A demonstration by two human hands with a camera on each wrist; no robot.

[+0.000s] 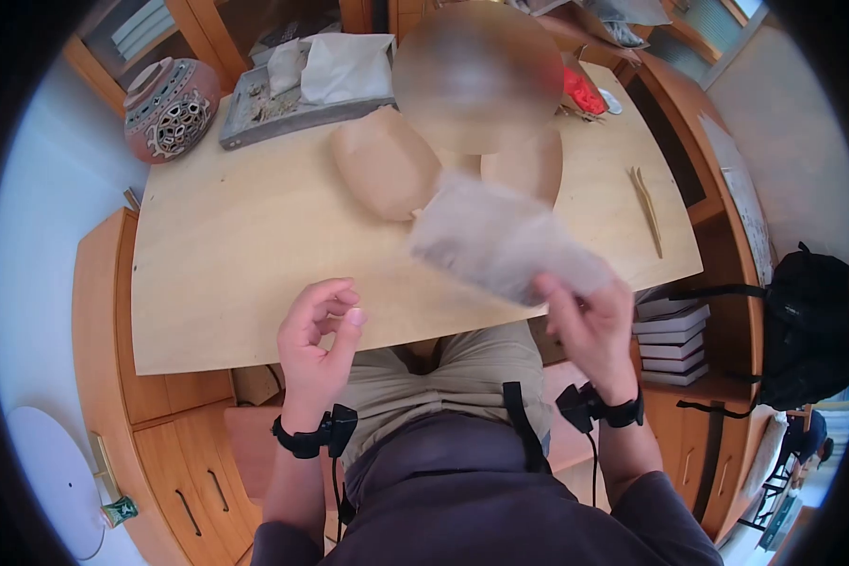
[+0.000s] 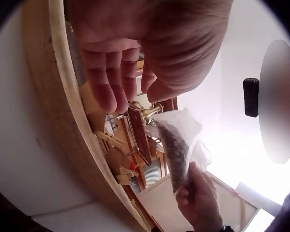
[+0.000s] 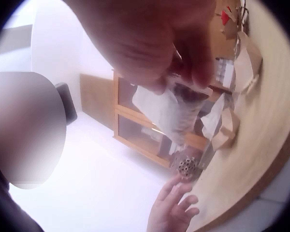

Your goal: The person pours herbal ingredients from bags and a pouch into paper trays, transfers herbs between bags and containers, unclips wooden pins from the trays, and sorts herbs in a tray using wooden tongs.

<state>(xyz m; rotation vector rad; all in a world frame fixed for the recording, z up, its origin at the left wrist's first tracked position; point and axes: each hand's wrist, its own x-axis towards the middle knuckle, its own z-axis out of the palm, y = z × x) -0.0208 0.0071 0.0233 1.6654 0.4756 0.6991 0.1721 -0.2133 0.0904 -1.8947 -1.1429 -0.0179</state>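
Note:
My right hand (image 1: 594,325) pinches a translucent white bag (image 1: 491,236) by one end and holds it up over the table's front half. In the left wrist view small dark pieces show inside the bag (image 2: 174,145), gathered along one side. My left hand (image 1: 319,340) hovers at the table's front edge, fingers loosely bent and nothing in them. Beyond the bag lie two brown paper trays, a left one (image 1: 387,162) and a right one (image 1: 536,162); in the head view the bag overlaps the near end of the right one.
A grey tray (image 1: 292,121) with white bags (image 1: 347,68) lies at the back left, beside an openwork pot (image 1: 172,108). Thin tongs (image 1: 646,212) rest at the right, below a red wrapper (image 1: 583,92). A blurred round patch hides the table's back middle. A black backpack (image 1: 811,321) hangs far right.

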